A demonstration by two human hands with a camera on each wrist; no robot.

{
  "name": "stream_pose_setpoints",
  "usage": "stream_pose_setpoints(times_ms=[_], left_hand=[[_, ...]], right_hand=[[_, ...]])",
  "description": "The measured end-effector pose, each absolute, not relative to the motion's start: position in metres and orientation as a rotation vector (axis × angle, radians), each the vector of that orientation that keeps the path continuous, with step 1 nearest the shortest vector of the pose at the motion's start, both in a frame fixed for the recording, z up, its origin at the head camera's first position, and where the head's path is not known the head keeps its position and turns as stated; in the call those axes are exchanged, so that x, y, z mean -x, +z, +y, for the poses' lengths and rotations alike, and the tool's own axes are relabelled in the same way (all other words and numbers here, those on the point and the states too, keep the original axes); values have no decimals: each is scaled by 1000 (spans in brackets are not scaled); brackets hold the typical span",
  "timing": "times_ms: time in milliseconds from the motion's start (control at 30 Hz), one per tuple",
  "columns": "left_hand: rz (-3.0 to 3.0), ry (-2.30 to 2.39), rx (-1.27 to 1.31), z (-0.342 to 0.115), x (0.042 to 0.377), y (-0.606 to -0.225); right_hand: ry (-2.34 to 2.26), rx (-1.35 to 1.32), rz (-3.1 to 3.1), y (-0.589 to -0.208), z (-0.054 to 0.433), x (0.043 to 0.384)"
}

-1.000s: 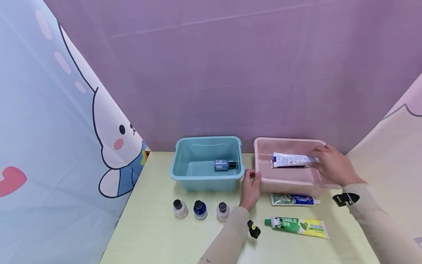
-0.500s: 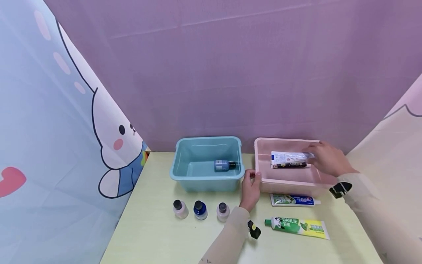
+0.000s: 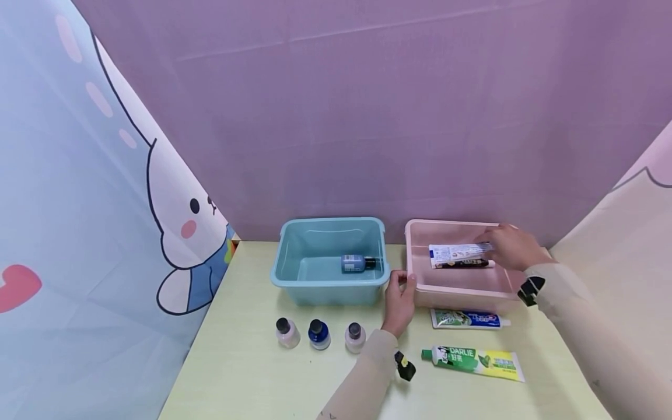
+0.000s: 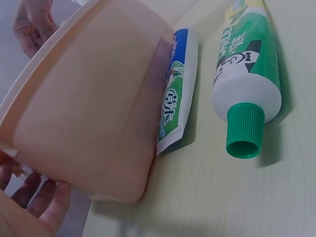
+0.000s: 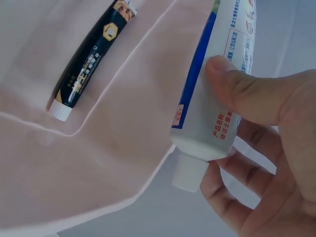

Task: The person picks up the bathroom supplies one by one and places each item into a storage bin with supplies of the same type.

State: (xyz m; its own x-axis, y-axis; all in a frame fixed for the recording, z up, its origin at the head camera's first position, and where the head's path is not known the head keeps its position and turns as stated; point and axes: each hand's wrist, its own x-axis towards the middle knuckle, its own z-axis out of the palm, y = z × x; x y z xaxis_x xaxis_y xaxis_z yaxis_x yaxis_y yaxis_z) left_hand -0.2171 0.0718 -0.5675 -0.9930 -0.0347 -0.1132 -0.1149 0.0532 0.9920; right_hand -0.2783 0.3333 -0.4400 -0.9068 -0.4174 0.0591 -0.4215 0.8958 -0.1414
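My right hand (image 3: 514,248) pinches a white and blue toothpaste tube (image 5: 197,113) near its capped end, thumb on one face and fingers behind. The tube is held over the pink bin (image 3: 467,298), its crimped end pointing left. Below it, a black toothpaste tube (image 5: 89,59) lies on the bin floor; in the head view the held tube partly covers it. My left hand (image 3: 399,306) grips the pink bin at its front left corner, with curled fingertips (image 4: 57,202) at the rim in the left wrist view.
Left of the pink bin stands a teal bin (image 3: 329,291) holding a blue bottle (image 3: 353,263). Several small bottles, one dark blue (image 3: 319,335), stand before it. A Crest toothpaste tube (image 3: 466,318) and a green-yellow Darlie tube (image 3: 475,363) lie before the pink bin.
My right hand has moved left and slightly up over the pink bin, carrying the white and blue toothpaste tube. More of the black tube shows now. My left hand has stayed in place.
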Motion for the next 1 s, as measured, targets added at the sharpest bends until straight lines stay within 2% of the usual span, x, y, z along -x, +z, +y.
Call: stream_pose_setpoints(times_ms=[1000], left_hand=[[2198,2146,139,70,212,-560]], right_hand=[[198,-802,-3110,-471,333,313]])
